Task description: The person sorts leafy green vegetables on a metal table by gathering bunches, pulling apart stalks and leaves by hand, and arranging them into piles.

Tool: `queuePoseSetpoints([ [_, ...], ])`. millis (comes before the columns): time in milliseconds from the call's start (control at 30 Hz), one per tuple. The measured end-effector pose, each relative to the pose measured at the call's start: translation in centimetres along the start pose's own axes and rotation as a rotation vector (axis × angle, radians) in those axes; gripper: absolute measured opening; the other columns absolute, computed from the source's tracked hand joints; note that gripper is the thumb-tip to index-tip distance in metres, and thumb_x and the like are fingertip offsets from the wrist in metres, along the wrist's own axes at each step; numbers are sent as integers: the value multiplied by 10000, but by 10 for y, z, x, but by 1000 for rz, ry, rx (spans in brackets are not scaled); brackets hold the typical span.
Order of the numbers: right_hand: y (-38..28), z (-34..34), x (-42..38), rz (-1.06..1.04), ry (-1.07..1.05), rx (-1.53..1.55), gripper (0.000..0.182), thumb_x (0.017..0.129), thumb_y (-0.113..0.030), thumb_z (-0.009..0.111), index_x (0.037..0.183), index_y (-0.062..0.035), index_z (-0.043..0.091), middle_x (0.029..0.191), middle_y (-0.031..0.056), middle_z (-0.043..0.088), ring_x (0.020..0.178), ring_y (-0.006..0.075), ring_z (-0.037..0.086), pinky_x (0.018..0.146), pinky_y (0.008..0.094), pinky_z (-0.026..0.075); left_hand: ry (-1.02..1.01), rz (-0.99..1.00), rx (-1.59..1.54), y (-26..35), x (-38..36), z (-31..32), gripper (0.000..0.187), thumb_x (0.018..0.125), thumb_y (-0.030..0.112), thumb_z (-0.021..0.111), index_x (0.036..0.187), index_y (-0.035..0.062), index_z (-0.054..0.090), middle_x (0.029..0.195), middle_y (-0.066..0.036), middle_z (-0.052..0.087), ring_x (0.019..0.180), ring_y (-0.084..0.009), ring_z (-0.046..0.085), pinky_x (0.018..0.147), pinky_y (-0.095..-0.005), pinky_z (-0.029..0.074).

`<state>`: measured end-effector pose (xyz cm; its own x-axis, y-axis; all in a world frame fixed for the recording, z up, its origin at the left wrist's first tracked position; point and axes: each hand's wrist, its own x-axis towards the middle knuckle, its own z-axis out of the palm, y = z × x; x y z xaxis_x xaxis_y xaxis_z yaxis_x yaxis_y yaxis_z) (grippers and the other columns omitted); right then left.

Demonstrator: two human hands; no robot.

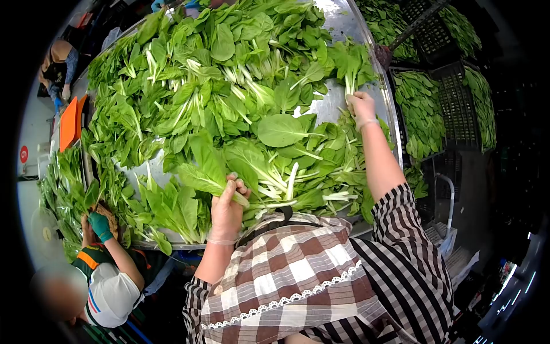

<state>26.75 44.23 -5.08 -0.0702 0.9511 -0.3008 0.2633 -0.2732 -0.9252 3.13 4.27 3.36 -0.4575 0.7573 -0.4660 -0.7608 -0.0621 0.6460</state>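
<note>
My left hand (227, 211), in a thin clear glove, is closed around the pale stems of a small bunch of bok choy (201, 172) at the near edge of the metal table. Its broad green leaves point up and away from me. At the right side of the table, my right hand (362, 109) is closed on the white stems of another bok choy bunch (353, 64), leaves pointing to the far side. Loose greens (223, 97) cover much of the table, with cut leaves and white stem pieces (292, 179) lying between my hands.
Black crates of greens (421, 112) stand along the right side, by the table's metal rim (395, 129). A co-worker in a teal glove (101, 226) handles greens at the lower left. Another person (57, 69) stands at the far left, near an orange panel (69, 123).
</note>
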Motion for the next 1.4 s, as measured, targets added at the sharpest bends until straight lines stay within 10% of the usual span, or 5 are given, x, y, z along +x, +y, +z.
queuePoseSetpoints([
  [133, -35, 10, -74, 33, -171, 405, 267, 871, -109, 697, 1088, -25, 566, 832, 36, 627, 664, 119, 600, 600, 247, 490, -44, -18, -7, -1, 11, 4, 300, 945, 187, 644, 1192, 55, 538, 970, -28, 580, 876, -139, 541, 876, -346, 452],
  [467, -43, 98, -229, -64, -603, 330, 259, 832, -69, 734, 992, -34, 533, 839, -5, 607, 664, 43, 567, 584, 187, 471, -52, 96, 32, -2, 26, 37, 347, 912, 81, 670, 1215, 38, 508, 1075, -80, 613, 965, -166, 620, 891, -356, 501],
  [867, -24, 131, -269, -836, -677, -87, 216, 796, -59, 765, 795, -49, 549, 814, 32, 572, 630, 107, 562, 561, 269, 482, 260, 133, 77, -13, 20, 23, 347, 826, 8, 709, 1156, 6, 603, 1035, -55, 666, 886, -149, 633, 788, -291, 502],
  [1267, -17, 135, -273, 61, -746, 470, 261, 930, -74, 650, 1151, 9, 539, 943, 60, 626, 746, 132, 666, 673, 265, 552, 262, 191, 32, -4, 23, 16, 340, 843, 0, 682, 1170, -4, 587, 1067, -66, 660, 909, -175, 643, 788, -301, 518],
  [1400, -23, 126, -257, 416, -1086, 431, 331, 902, -67, 685, 1191, 2, 540, 977, 61, 639, 779, 137, 637, 705, 278, 535, 98, 133, 86, -2, 21, 10, 360, 893, 78, 646, 1233, 10, 553, 1119, -85, 658, 1010, -196, 634, 905, -360, 510],
])
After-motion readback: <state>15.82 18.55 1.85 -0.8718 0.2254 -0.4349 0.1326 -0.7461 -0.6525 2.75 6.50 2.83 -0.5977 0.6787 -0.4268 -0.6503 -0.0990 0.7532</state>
